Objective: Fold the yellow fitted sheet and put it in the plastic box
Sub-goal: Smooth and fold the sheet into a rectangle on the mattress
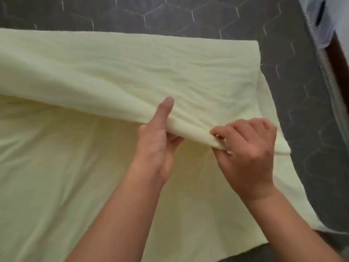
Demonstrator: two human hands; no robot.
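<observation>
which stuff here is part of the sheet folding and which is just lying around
Part of the job:
sheet, partly folded over
left hand, gripping the fold
right hand, pinching the fold

Just there:
mattress, grey, under the sheet
pale thing at top right, too blurred to name

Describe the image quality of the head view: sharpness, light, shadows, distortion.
Head view: soft throughout, the yellow fitted sheet showing smeared texture, the left hand and right hand slightly blurred; light even, no glare; a faint shadow under the lifted fold; wide-angle bending curves the grey quilted mattress edge at right.
</observation>
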